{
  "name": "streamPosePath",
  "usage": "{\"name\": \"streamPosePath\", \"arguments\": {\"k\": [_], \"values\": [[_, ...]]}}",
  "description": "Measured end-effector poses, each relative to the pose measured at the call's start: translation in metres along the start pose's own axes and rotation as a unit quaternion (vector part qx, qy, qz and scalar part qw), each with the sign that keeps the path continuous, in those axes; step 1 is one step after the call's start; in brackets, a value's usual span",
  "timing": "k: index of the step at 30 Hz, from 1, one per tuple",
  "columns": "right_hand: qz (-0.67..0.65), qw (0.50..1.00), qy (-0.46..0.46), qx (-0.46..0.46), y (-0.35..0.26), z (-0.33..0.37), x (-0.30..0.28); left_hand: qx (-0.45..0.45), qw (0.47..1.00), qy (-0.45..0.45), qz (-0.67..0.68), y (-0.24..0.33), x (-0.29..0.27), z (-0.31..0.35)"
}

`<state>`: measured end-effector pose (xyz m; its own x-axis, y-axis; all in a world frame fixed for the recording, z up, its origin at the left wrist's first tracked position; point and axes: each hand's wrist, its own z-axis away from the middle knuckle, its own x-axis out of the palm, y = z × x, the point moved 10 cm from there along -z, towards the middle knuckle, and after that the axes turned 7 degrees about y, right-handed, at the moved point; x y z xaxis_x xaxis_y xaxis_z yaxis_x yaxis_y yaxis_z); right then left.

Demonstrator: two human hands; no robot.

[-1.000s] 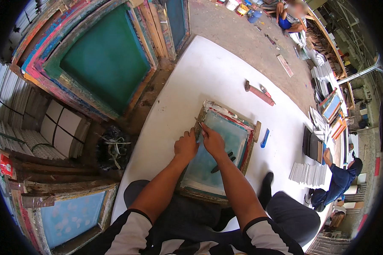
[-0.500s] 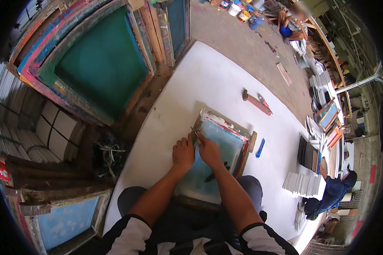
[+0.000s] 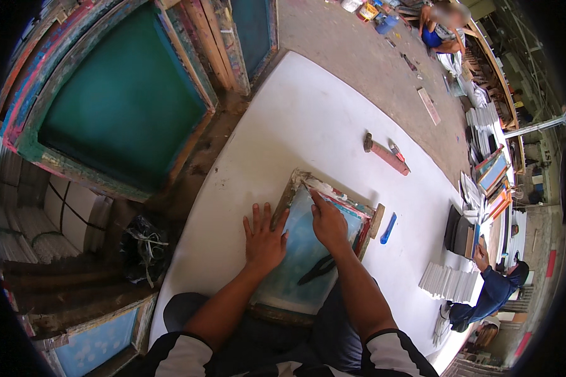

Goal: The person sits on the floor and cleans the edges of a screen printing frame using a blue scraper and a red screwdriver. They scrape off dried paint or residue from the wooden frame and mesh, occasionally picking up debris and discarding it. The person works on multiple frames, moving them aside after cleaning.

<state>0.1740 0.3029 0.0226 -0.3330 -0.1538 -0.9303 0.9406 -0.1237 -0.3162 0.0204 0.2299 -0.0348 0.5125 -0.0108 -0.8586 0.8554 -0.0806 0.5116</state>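
Head view: wooden screen-printing frame (image 3: 300, 235) lies flat on a white work surface (image 3: 267, 129), set at a slant directly before the seated person, its near rail between the knees. Pale blue mesh (image 3: 283, 276) fills it; the rails are paint-crusted, with whitish and red residue along the far edge.

Left hand (image 3: 265, 245): palm down across the frame's left side, fingers spread. Index finger lies beside the left rail; the other fingers extend past it, over the white surface. Thumb points inward, over the mesh.

Right hand (image 3: 330, 223): above the mesh toward the far rail, index finger stretched to the far-left corner, remaining fingers curled under. A thin dark sliver (image 3: 305, 185) shows just beyond the index fingertip. Cannot tell whether the fingers pinch it; the grip is hidden by the hand.

On the mesh, nearer the body: black two-handled tool (image 3: 316, 271), partly beside the right forearm.

Right of the frame: short wooden piece (image 3: 377, 221) by the far-right corner, then a blue cutter (image 3: 388, 228), apart from both hands. Farther out: hammer (image 3: 388, 157) with reddish handle, red-and-white cutter (image 3: 395, 149) just beside it.
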Motion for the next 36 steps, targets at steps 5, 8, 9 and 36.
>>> {"name": "streamPosePath", "arguments": {"k": [5, 8, 9, 36], "values": [[0.045, 0.998, -0.039, -0.015, -0.004, -0.008, 0.008, -0.013, 1.000, -0.023, 0.010, -0.003, 0.002, -0.001], [0.048, 0.998, -0.027, -0.021, -0.005, -0.011, 0.004, -0.020, 0.999, -0.046, 0.018, -0.002, 0.003, -0.003], [0.052, 0.998, -0.032, -0.016, -0.006, -0.012, 0.003, -0.024, 0.998, -0.050, 0.013, -0.003, 0.004, -0.003], [0.003, 0.999, 0.031, 0.004, 0.003, -0.009, -0.010, -0.013, 1.000, -0.007, -0.001, -0.008, 0.008, -0.001]]}}
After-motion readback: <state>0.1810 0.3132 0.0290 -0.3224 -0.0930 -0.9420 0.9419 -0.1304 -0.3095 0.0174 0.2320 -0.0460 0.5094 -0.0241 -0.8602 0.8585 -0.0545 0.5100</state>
